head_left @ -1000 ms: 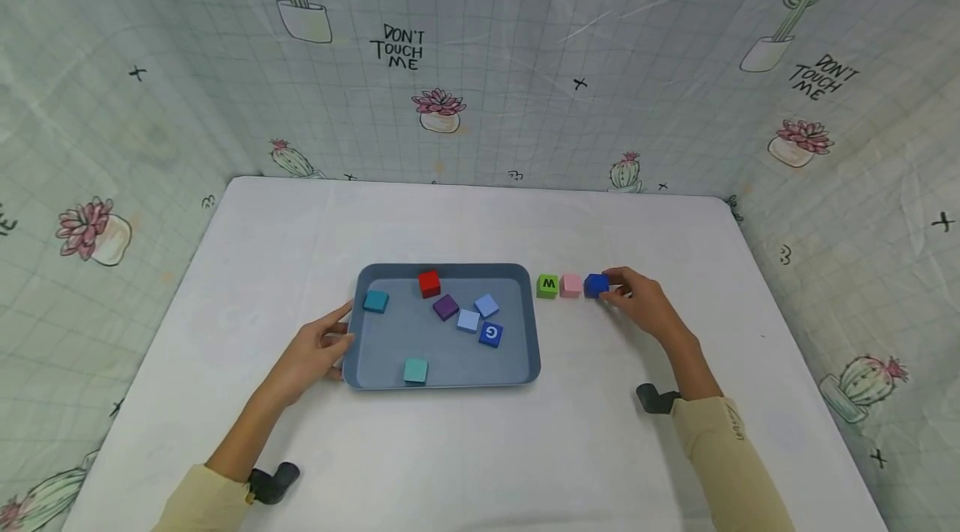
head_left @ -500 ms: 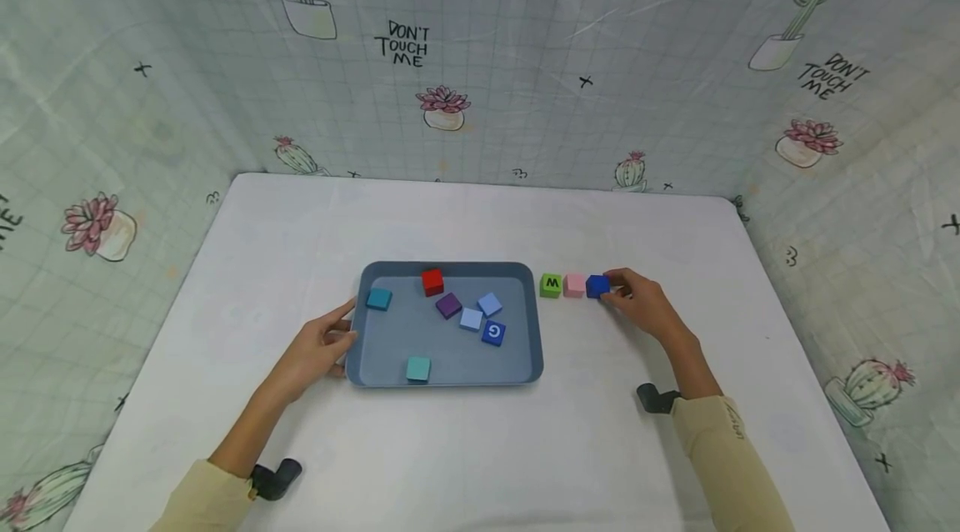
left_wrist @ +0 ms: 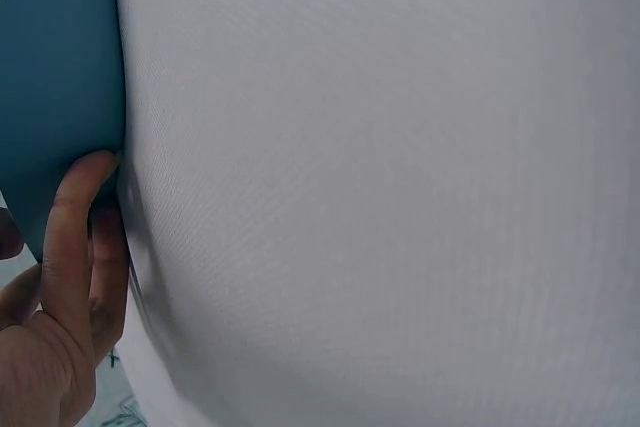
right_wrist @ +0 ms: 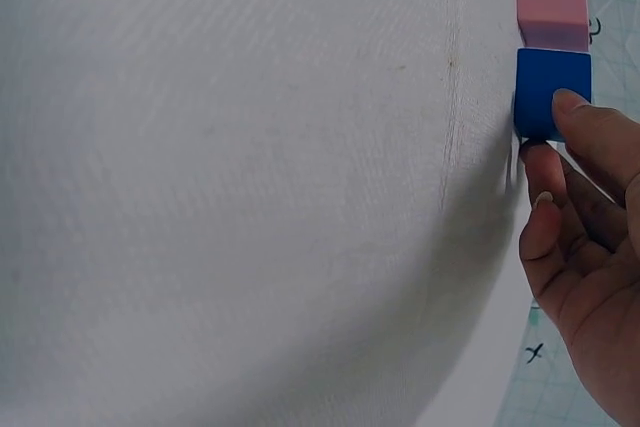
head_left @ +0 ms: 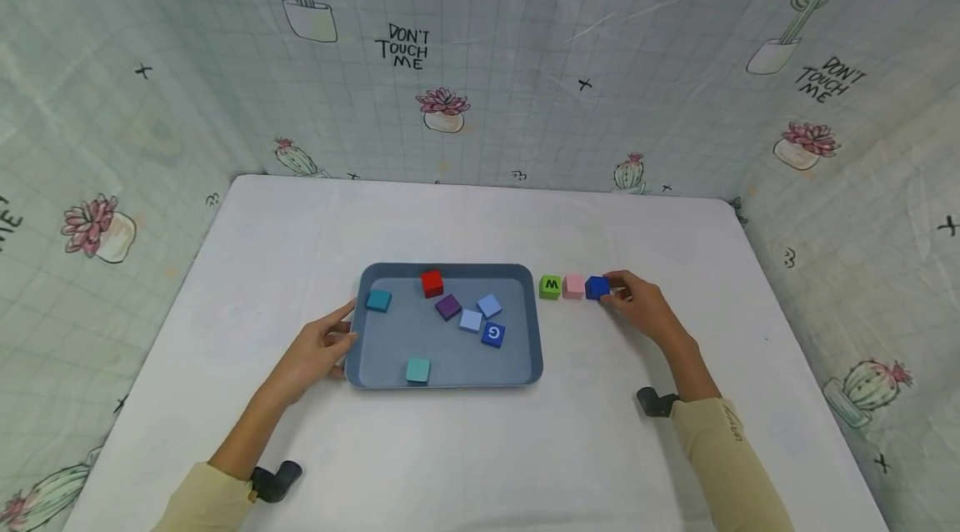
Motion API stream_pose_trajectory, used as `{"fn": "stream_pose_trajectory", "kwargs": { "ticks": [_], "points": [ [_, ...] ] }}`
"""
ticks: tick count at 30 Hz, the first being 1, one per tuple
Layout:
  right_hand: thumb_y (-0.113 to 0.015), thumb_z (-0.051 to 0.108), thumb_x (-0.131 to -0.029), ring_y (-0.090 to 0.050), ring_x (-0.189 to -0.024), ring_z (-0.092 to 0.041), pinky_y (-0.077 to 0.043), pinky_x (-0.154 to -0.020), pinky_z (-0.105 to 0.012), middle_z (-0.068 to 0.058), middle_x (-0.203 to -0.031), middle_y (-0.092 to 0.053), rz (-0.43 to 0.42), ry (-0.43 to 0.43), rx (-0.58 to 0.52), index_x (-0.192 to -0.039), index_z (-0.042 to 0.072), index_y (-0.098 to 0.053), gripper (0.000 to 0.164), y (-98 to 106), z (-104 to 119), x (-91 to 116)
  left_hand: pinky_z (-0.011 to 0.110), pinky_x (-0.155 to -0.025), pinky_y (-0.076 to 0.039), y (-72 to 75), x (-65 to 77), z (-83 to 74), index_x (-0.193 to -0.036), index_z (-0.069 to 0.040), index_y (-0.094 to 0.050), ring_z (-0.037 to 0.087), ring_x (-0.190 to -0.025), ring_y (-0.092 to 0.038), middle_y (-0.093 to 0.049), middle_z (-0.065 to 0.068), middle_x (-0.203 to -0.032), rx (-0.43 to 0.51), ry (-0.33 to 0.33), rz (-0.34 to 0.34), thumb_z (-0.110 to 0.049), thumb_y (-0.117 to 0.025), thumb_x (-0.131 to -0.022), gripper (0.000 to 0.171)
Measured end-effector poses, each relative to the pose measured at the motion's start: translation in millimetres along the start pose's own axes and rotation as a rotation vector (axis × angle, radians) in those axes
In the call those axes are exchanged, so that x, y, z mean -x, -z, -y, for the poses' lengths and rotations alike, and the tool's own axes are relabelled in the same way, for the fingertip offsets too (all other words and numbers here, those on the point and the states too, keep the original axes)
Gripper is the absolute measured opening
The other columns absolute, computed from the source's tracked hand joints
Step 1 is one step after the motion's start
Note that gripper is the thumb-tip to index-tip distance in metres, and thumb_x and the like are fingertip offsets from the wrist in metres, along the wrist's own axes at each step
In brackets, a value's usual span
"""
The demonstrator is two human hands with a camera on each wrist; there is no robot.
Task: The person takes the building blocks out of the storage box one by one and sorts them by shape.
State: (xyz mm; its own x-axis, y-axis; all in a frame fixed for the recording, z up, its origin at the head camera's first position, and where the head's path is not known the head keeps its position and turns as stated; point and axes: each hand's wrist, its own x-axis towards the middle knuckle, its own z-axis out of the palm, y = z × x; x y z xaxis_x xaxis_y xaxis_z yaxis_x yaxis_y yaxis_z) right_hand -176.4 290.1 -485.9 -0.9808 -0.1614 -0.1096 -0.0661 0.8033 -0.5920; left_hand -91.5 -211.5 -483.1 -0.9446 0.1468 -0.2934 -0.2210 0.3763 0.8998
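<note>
My right hand [head_left: 641, 307] holds a dark blue cube block [head_left: 597, 288] at the right end of a short row, its thumb [right_wrist: 572, 107] on the block's face in the right wrist view. Beside it in the row stand a pink block [head_left: 573, 286] and a green block [head_left: 550, 287] marked with a letter. At the left end of a blue-grey tray [head_left: 442, 378], my left hand [head_left: 307, 357] grips the rim. Its fingers lie at the tray's outer wall [left_wrist: 65, 67] in the left wrist view, some of them partly hidden.
Inside the tray lie a red block [head_left: 432, 283], a purple block [head_left: 448, 307], two teal blocks, two light blue blocks and a blue block [head_left: 492, 334] with a letter. The white table [head_left: 480, 457] has patterned cloth [head_left: 510, 40] on the surrounding walls.
Both hands keep their places at the tray and the dark blue block. Only the head view has shifted slightly.
</note>
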Motion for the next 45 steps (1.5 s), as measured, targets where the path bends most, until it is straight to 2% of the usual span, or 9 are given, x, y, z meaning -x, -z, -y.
{"fn": "stream_pose_trajectory", "kwargs": {
  "ticks": [6,14,20,27,32,34,45],
  "points": [
    [-0.063,0.015,-0.091,-0.056,-0.098,-0.031,-0.049,-0.082,-0.045,-0.021,-0.12,-0.057,0.012,-0.003,-0.012,-0.13,-0.001,-0.049,0.044,0.3,1.4,0.2,0.036,-0.057,-0.056,-0.3,0.0,2.0,-0.149,-0.006,-0.024,0.036,-0.104,-0.054,-0.044,0.028,-0.124,0.004,-0.009,-0.001,-0.01,-0.053,-0.096,0.06],
    [-0.07,0.021,-0.087,-0.057,-0.095,-0.028,-0.05,-0.08,-0.043,-0.018,-0.118,-0.061,-0.028,-0.001,-0.036,-0.141,0.004,-0.04,0.063,1.3,-5.0,2.6,0.036,-0.057,-0.056,-0.3,-0.3,3.1,-0.149,-0.007,-0.024,0.037,-0.105,-0.053,-0.042,0.029,-0.125,0.013,-0.009,-0.002,-0.009,-0.052,-0.096,0.06],
    [-0.07,0.021,-0.086,-0.058,-0.091,-0.027,-0.05,-0.072,-0.041,-0.018,-0.117,-0.059,-0.11,0.049,-0.051,-0.135,0.003,-0.046,0.058,2.6,-2.6,5.8,0.035,-0.057,-0.056,-0.7,-0.4,2.7,-0.15,-0.006,-0.023,0.037,-0.104,-0.053,-0.042,0.029,-0.126,-0.004,-0.009,-0.004,-0.009,-0.052,-0.096,0.061],
    [-0.07,0.017,-0.087,-0.054,-0.09,-0.024,-0.05,-0.072,-0.043,-0.018,-0.117,-0.054,-0.187,0.107,-0.056,-0.129,0.0,-0.051,0.049,0.1,8.3,6.9,0.035,-0.058,-0.056,-1.2,-0.6,2.1,-0.149,-0.007,-0.024,0.037,-0.104,-0.053,-0.042,0.029,-0.126,0.006,-0.011,-0.001,-0.008,-0.052,-0.096,0.061],
    [-0.069,0.015,-0.087,-0.055,-0.089,-0.022,-0.051,-0.071,-0.04,-0.015,-0.115,-0.056,-0.176,0.149,-0.067,-0.126,0.0,-0.053,0.045,-2.6,18.0,6.3,0.035,-0.058,-0.056,-1.7,-1.3,3.1,-0.149,-0.006,-0.024,0.037,-0.104,-0.054,-0.042,0.029,-0.126,0.003,-0.011,-0.003,-0.009,-0.052,-0.096,0.061],
    [-0.069,0.012,-0.087,-0.056,-0.089,-0.022,-0.051,-0.076,-0.038,-0.016,-0.115,-0.057,-0.16,0.172,-0.076,-0.126,0.0,-0.054,0.044,-2.3,22.8,6.1,0.035,-0.058,-0.056,-1.6,-1.7,3.8,-0.149,-0.006,-0.024,0.037,-0.104,-0.054,-0.042,0.029,-0.125,0.005,-0.012,-0.002,-0.009,-0.052,-0.096,0.061],
    [-0.07,0.01,-0.086,-0.056,-0.087,-0.02,-0.052,-0.077,-0.038,-0.016,-0.115,-0.059,-0.126,0.226,-0.078,-0.125,0.001,-0.055,0.043,-2.0,40.6,2.9,0.035,-0.059,-0.056,0.4,-1.8,1.9,-0.15,-0.008,-0.025,0.036,-0.104,-0.054,-0.042,0.028,-0.126,-0.005,-0.003,-0.001,-0.009,-0.052,-0.096,0.06]
  ]
}}
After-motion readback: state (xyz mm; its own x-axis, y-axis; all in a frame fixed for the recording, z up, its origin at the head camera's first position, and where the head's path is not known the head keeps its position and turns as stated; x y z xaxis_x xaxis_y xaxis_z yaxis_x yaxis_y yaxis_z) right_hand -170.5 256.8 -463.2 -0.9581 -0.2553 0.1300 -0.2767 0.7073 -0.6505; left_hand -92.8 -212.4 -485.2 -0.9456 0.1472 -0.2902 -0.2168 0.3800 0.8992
